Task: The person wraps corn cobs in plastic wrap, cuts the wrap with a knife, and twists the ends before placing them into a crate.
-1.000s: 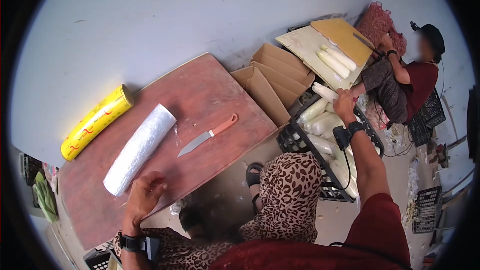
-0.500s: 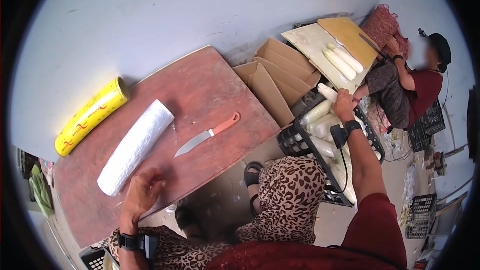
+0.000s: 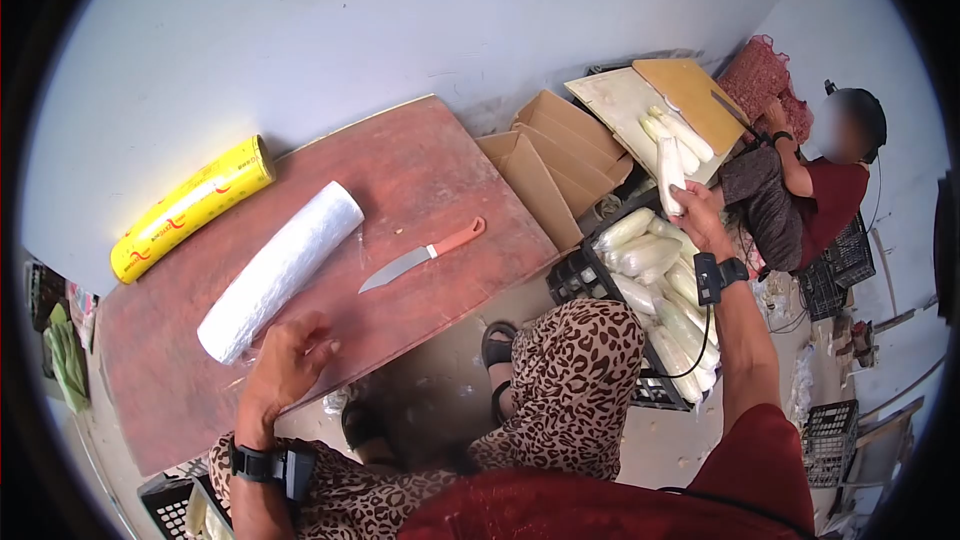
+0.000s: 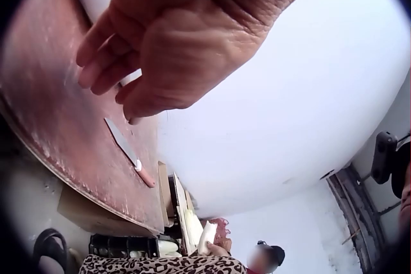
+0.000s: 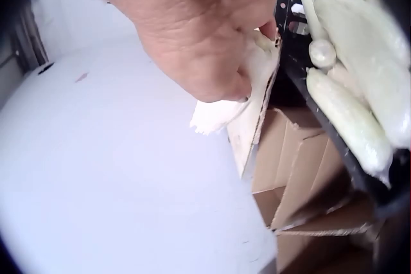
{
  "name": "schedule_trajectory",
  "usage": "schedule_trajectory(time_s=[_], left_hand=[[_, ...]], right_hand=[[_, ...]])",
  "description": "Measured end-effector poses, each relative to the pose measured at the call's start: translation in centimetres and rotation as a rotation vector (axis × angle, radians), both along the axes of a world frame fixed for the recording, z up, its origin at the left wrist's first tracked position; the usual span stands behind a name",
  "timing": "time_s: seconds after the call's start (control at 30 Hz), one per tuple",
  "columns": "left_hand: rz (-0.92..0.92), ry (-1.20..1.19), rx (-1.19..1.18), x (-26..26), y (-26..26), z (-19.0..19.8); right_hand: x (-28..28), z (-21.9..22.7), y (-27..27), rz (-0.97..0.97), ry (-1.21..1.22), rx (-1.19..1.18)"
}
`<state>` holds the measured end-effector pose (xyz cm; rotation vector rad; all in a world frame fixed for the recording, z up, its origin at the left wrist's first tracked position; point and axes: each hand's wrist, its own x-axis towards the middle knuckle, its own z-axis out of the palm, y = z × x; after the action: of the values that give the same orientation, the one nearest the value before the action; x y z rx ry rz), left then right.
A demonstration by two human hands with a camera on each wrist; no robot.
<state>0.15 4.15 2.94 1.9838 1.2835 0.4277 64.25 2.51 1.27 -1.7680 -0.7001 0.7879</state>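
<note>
My right hand (image 3: 700, 225) grips a white radish (image 3: 669, 172), fingers curled round its lower end, holding it upright above the black crate (image 3: 590, 282). In the right wrist view my fingers (image 5: 212, 62) wrap the pale radish (image 5: 241, 94), its cut end sticking out below the hand. The crate sits on the floor to my right, beside my knee, packed with more white radishes (image 3: 645, 255), some wrapped in clear film.

My left hand (image 3: 285, 365) rests at the near edge of the red-brown board (image 3: 420, 170), fingers loosely bent, gripping nothing. It's close to the near end of the roll of cling film (image 3: 280, 270), which lies diagonally on the board; can't tell if the fingertips touch the loose film there. Left wrist view shows the fingers (image 4: 103, 55) relaxed and slightly apart, above the board (image 4: 45, 107).

Knife (image 3: 422, 255) with an orange handle lies flat on the board, right of the roll, apart from both hands. Yellow roll box (image 3: 192, 208) lies off the board's far left edge, well apart from my left hand.

Flattened cardboard boxes (image 3: 545, 155) lean behind the crate. Another person (image 3: 810, 190) sits past the crate by a pale board (image 3: 620, 100) with more radishes on it.
</note>
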Motion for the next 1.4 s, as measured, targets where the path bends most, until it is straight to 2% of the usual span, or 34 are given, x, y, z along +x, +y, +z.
schedule_trajectory(time_s=[0.03, 0.1, 0.23, 0.33, 0.43, 0.5, 0.63, 0.77, 0.87, 0.97, 1.1, 1.2, 1.3, 1.4], left_hand=[[-0.002, -0.032, -0.015, 0.0, -0.2, 0.1], [0.002, -0.094, -0.042, -0.4, -0.4, -0.1], [-0.024, -0.209, -0.088, -0.7, -1.2, -0.4], [-0.057, -0.271, -0.188, -1.1, -1.8, -0.2], [-0.033, -0.544, -0.408, -1.6, -2.6, 0.3], [0.002, -0.71, -0.475, -2.2, -2.7, 1.2], [0.03, -0.963, -0.461, -3.8, -3.0, 2.3], [0.044, -1.003, -0.383, -4.3, -4.0, 2.6], [0.071, -1.037, -0.336, -3.8, -5.0, 3.0], [0.118, -0.986, -0.293, -3.9, -5.3, 2.9], [0.221, -0.932, -0.124, -3.3, -5.7, 2.7], [0.306, -0.82, 0.113, -2.4, -5.9, 2.6], [0.352, -0.681, 0.262, -1.8, -5.4, 2.6], [0.283, -0.577, 0.467, -0.9, -5.1, 2.9]], right_hand=[[-1.9, 1.1, 0.1, 0.15, 0.195, 0.09], [-6.9, 3.1, 0.7, 0.277, 0.411, 0.214], [-15.5, 5.6, 2.9, 0.755, 0.685, 0.197], [-22.8, 7.8, 3.5, 0.962, 0.684, 0.092], [-28.9, 8.8, 3.8, 1.121, 0.603, -0.025], [-32.5, 9.1, 3.8, 1.213, 0.561, -0.065], [-36.9, 8.6, 4.0, 1.351, 0.478, -0.12], [-39.8, 8.7, 3.5, 1.429, 0.355, -0.13], [-40.6, 8.3, 3.4, 1.48, 0.345, -0.113], [-40.9, 7.4, 3.3, 1.439, 0.43, -0.076], [-41.0, 5.4, 3.9, 1.278, 0.786, -0.019], [-41.8, 5.0, 3.7, 1.156, 0.998, 0.039], [-42.6, 4.4, 3.3, 1.053, 1.088, 0.064], [-43.1, 4.4, 2.9, 1.132, 1.158, 0.046]])
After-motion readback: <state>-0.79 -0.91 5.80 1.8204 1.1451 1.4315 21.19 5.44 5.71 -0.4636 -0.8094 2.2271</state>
